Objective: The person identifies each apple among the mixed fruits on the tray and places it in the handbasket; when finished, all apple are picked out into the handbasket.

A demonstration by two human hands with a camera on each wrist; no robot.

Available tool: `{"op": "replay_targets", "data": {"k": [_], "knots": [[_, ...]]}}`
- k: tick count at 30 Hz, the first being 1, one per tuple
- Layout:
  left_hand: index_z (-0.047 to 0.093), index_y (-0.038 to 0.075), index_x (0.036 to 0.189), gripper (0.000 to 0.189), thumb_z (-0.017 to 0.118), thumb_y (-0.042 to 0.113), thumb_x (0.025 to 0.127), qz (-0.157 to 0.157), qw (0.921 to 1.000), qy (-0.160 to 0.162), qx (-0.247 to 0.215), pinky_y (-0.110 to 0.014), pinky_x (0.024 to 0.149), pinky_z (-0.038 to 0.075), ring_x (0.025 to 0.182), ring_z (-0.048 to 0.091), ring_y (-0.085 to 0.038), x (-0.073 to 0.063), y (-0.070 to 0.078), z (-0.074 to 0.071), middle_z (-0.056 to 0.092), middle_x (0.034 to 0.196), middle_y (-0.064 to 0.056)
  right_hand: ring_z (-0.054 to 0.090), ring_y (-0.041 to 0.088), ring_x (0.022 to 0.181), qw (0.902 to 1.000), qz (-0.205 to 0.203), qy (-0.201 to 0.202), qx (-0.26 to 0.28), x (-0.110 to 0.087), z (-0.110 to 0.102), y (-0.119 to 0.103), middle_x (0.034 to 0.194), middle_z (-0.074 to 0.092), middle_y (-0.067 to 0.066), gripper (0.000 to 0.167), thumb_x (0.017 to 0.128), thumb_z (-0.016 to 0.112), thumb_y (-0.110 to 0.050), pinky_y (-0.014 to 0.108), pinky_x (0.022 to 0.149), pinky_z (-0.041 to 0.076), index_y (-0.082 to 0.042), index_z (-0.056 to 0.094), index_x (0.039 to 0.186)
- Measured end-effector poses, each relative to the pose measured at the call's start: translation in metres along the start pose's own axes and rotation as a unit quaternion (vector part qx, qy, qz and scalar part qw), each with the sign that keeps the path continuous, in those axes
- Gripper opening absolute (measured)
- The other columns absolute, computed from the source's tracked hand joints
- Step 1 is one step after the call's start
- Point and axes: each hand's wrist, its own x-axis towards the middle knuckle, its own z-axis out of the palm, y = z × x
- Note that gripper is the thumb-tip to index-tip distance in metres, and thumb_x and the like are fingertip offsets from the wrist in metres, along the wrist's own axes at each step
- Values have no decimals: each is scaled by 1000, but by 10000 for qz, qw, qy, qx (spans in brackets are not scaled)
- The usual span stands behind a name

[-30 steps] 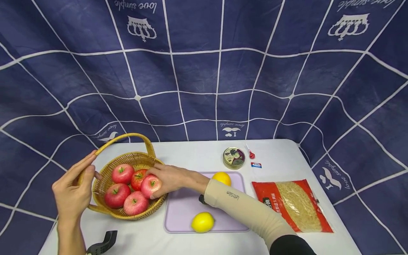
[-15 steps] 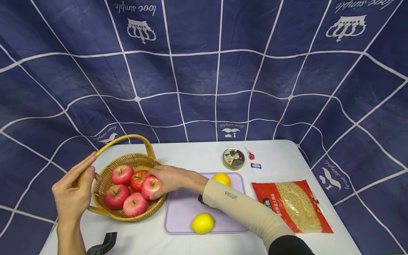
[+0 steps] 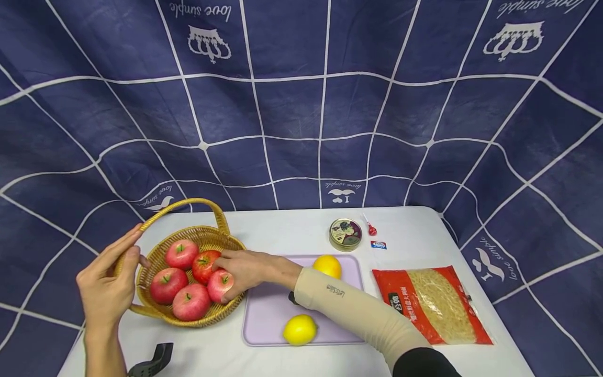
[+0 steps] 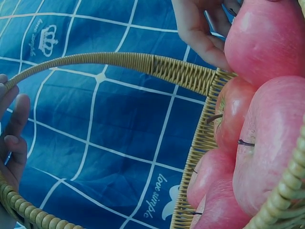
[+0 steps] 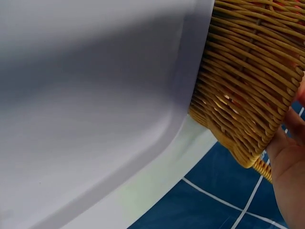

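Observation:
A wicker basket (image 3: pixel 212 235) with several red apples stands at the left of the table. My left hand (image 3: pixel 104 283) grips its arched handle (image 3: pixel 186 202) on the near-left side; in the left wrist view those fingers (image 4: pixel 17 119) curl at the handle. My right hand (image 3: pixel 249 269) reaches over the basket's right rim and holds the rightmost apple (image 3: pixel 219 286), thumb low and fingers above. That apple sits against its neighbours, among them a redder apple (image 3: pixel 203 266). In the right wrist view, the basket's woven side (image 5: pixel 252 71) partly hides the right hand (image 5: pixel 290 176).
A lilac tray (image 3: pixel 264 319) beside the basket bears a lemon (image 3: pixel 300 330) and an orange-yellow fruit (image 3: pixel 327 266). Behind it are a round tin (image 3: pixel 345 234), a red lollipop (image 3: pixel 372 229) and a small blue-red packet (image 3: pixel 378 245). A pasta bag (image 3: pixel 438 303) lies right.
My right hand has shifted slightly left and down with its apple. The two front apples have moved left within the basket. My left hand keeps its place on the handle.

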Motion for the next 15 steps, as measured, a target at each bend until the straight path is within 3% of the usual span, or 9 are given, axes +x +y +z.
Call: {"op": "replay_targets", "data": {"k": [15], "knots": [[61,-29,108,24,57,-23,85,-37,10000,34,-54,-9,67,50,64,66,-6,0,0,0,64,121,-34,54,1,100,9997,113,-202,-61,6,-1,-2,114,54,-14,66,78,77,-61,12,87,45,-27,57,131]]}}
